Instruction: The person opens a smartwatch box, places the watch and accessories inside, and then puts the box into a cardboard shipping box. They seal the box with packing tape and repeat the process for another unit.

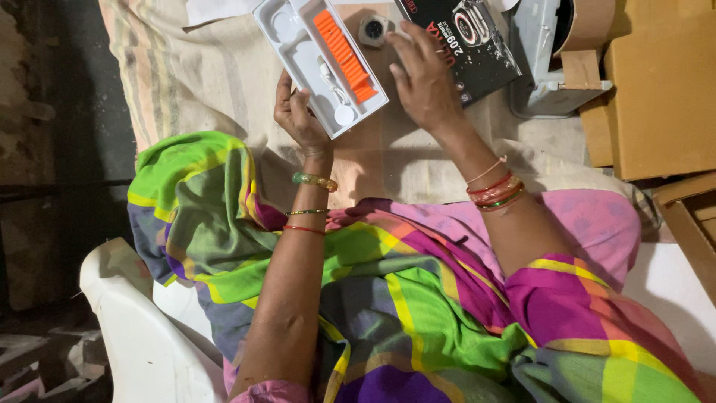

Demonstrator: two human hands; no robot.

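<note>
Left hand (300, 113) clamped on white tray (298, 45) holding orange strap (344, 46); right hand (422, 75) spread open over black box (477, 45), watch (373, 30) just beside, cardboard (656, 89) near.

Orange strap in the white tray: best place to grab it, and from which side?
Grip the orange strap across its narrow width near the lower end, coming straight down from above. It lies flat in a long slot of the white tray, so only its ribbed top face shows and the slot walls likely block a sideways approach. The left hand holds the tray's near edge; the right hand is free beside it.
</note>
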